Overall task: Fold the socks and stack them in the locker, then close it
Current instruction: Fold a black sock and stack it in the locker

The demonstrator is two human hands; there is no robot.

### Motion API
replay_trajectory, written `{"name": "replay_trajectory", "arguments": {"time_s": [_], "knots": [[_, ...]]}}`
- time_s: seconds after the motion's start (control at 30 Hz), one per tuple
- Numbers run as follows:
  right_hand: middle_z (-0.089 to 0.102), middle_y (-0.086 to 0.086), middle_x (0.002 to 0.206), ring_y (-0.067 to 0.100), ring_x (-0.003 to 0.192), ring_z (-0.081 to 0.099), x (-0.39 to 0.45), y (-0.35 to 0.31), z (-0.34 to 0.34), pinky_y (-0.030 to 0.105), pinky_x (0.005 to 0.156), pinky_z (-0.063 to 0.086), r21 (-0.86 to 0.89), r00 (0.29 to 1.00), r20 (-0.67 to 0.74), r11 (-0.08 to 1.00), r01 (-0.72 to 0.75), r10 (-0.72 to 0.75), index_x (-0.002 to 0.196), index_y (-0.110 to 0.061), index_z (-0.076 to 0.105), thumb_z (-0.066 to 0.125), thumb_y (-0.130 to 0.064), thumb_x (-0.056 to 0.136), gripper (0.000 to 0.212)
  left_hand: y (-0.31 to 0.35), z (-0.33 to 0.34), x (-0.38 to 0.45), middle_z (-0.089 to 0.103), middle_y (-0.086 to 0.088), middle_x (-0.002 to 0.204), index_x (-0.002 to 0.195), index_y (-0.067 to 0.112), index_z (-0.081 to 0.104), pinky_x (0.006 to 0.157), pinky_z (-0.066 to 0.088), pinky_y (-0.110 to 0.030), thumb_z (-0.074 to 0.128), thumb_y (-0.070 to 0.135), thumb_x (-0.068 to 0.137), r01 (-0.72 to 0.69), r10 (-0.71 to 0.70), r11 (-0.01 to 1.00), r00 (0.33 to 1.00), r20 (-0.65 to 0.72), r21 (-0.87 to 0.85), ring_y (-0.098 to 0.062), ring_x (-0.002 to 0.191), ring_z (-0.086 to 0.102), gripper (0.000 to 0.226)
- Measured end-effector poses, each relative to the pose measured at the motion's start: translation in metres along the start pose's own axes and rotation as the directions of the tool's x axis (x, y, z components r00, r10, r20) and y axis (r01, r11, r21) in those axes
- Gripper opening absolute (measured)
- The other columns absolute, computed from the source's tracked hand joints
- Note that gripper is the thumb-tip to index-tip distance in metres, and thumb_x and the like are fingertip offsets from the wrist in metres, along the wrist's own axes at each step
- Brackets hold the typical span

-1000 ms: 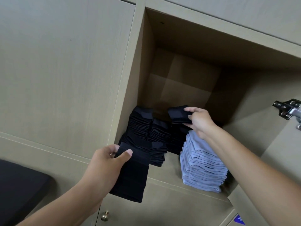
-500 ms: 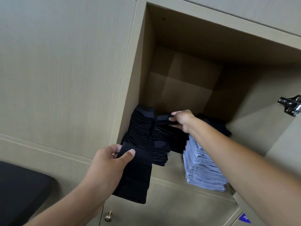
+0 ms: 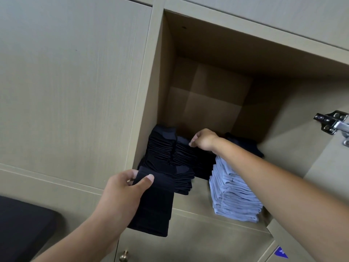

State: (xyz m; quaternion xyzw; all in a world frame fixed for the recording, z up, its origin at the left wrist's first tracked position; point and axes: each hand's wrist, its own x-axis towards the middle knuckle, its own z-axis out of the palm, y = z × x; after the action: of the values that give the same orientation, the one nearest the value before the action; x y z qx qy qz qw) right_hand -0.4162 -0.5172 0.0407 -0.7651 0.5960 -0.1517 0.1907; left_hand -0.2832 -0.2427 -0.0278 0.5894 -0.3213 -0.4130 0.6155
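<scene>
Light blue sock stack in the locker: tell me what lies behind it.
Behind the light blue sock stack lies a dark sock pile toward the locker back wall. The right forearm and the stack itself cover most of it, so its height is hidden.

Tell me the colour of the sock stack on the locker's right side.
Light blue, clearest in the head view.

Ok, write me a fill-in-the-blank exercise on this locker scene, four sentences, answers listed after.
1. The left hand grips a batch of folded ____ socks.
2. The stack by the locker's right front is light ____ socks.
3. The right hand reaches onto the ____ black stack.
4. The locker door is ____.

Answers: black; blue; middle; open
</scene>
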Motion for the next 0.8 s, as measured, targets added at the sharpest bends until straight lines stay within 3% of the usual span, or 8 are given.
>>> {"name": "replay_trajectory", "arguments": {"time_s": [0.07, 0.17, 0.27, 0.4, 0.53, 0.63, 0.7, 0.8], "knots": [[0.074, 0.005, 0.105, 0.019, 0.107, 0.066, -0.011, 0.002, 0.001, 0.024, 0.091, 0.049, 0.105, 0.998, -0.060, 0.994, 0.033, -0.027, 0.096, -0.010, 0.078, 0.073, -0.014, 0.089, 0.009, 0.001, -0.001, 0.000, 0.078, -0.011, 0.085, 0.096, 0.011, 0.075, 0.068, 0.064, -0.050, 0.068, 0.023, 0.097, 0.011, -0.011, 1.000, 1.000, 0.005, -0.005, -0.030, 0.077, 0.077, 0.014], [0.074, -0.002, 0.090, 0.012, 0.090, 0.065, -0.046, 0.002, 0.014, 0.015, 0.073, 0.044, 0.235, 0.961, -0.251, 0.956, 0.174, -0.113, 0.087, -0.016, 0.078, 0.068, -0.011, 0.089, 0.011, 0.003, -0.004, 0.001, 0.078, -0.011, 0.086, 0.097, 0.011, 0.075, 0.065, 0.064, -0.049, 0.068, 0.024, 0.097, 0.021, -0.021, 1.000, 1.000, -0.003, -0.010, -0.031, 0.077, 0.077, 0.015], [0.071, -0.011, 0.079, -0.002, 0.072, 0.060, -0.090, -0.001, 0.032, 0.004, 0.062, 0.040, 0.296, 0.931, -0.283, 0.902, 0.315, -0.232, 0.082, -0.023, 0.076, 0.068, -0.011, 0.089, 0.015, 0.003, -0.005, 0.003, 0.079, -0.011, 0.088, 0.097, 0.012, 0.076, 0.071, 0.064, -0.053, 0.068, 0.024, 0.097, 0.019, -0.019, 1.000, 1.000, -0.003, 0.003, -0.032, 0.080, 0.077, 0.014], [0.075, -0.010, 0.082, 0.000, 0.072, 0.063, -0.134, 0.003, 0.050, 0.019, 0.071, 0.051, 0.400, 0.946, -0.166, 0.858, 0.322, -0.277, 0.082, -0.028, 0.076, 0.064, -0.015, 0.090, 0.018, 0.000, -0.004, 0.003, 0.078, -0.011, 0.085, 0.093, 0.011, 0.075, 0.069, 0.064, -0.052, 0.069, 0.022, 0.097, 0.024, -0.024, 1.000, 0.999, -0.037, 0.006, -0.033, 0.078, 0.077, 0.013], [0.078, -0.003, 0.092, 0.004, 0.069, 0.062, -0.159, 0.009, 0.051, 0.011, 0.053, 0.041, 0.508, 0.963, 0.041, 0.835, 0.211, -0.268, 0.100, -0.016, 0.075, 0.058, -0.026, 0.100, 0.019, -0.001, -0.003, 0.004, 0.077, -0.013, 0.088, 0.096, 0.010, 0.073, 0.062, 0.063, -0.046, 0.070, 0.021, 0.096, 0.042, -0.043, 0.999, 0.996, -0.077, -0.016, -0.034, 0.078, 0.076, 0.011], [0.078, 0.002, 0.095, 0.010, 0.076, 0.066, -0.168, 0.012, 0.050, 0.020, 0.051, 0.039, 0.575, 0.925, 0.174, 0.798, 0.183, -0.338, 0.105, -0.010, 0.071, 0.056, -0.038, 0.102, 0.032, -0.002, -0.003, 0.004, 0.077, -0.014, 0.091, 0.097, 0.010, 0.072, 0.056, 0.059, -0.037, 0.069, 0.021, 0.097, 0.040, -0.043, 0.998, 0.995, -0.095, -0.041, -0.033, 0.078, 0.075, 0.011], [0.076, 0.004, 0.093, 0.011, 0.079, 0.066, -0.171, 0.012, 0.051, 0.023, 0.056, 0.043, 0.594, 0.896, 0.227, 0.784, 0.183, -0.381, 0.107, -0.009, 0.070, 0.061, -0.042, 0.100, 0.035, 0.000, -0.003, 0.004, 0.077, -0.014, 0.093, 0.098, 0.010, 0.071, 0.059, 0.058, -0.036, 0.068, 0.022, 0.097, 0.032, -0.037, 0.998, 0.995, -0.097, -0.050, -0.033, 0.082, 0.075, 0.012], [0.075, 0.004, 0.091, 0.010, 0.078, 0.066, -0.174, 0.010, 0.054, 0.028, 0.067, 0.050, 0.614, 0.863, 0.303, 0.775, 0.147, -0.403, 0.120, -0.011, 0.064, 0.072, -0.038, 0.093, 0.039, 0.000, -0.003, 0.005, 0.077, -0.014, 0.096, 0.101, 0.011, 0.072, 0.073, 0.062, -0.046, 0.067, 0.024, 0.098, 0.018, -0.022, 0.999, 0.996, -0.090, -0.048, -0.034, 0.088, 0.075, 0.014]]}}
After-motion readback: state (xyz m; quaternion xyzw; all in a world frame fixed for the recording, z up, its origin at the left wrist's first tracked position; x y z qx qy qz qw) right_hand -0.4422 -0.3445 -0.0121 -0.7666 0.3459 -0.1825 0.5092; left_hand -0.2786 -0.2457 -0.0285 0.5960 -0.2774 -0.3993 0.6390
